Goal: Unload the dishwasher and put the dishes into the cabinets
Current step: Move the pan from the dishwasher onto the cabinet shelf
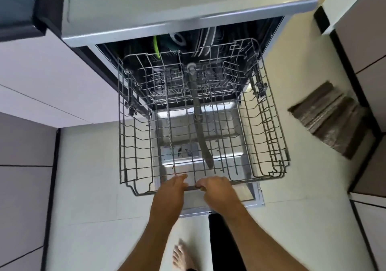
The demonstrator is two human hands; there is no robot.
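The dishwasher's upper wire rack (133, 141) is pulled far out over the open door (253, 196) and holds no dishes. My left hand (173, 189) and my right hand (217, 189) both grip the rack's front handle bar, side by side. A grey spray arm (199, 124) runs under the rack's middle. Deep inside the dishwasher, behind the rack, stand a green-rimmed item (156, 46), a dark teal dish (177, 39) and several plates (206, 41), partly hidden in shadow.
A countertop (167, 5) overhangs the dishwasher. Cabinet fronts (31, 95) stand on the left and on the right (367, 78). A striped mat (330, 116) lies on the pale floor to the right. My bare foot (182, 258) is below the door.
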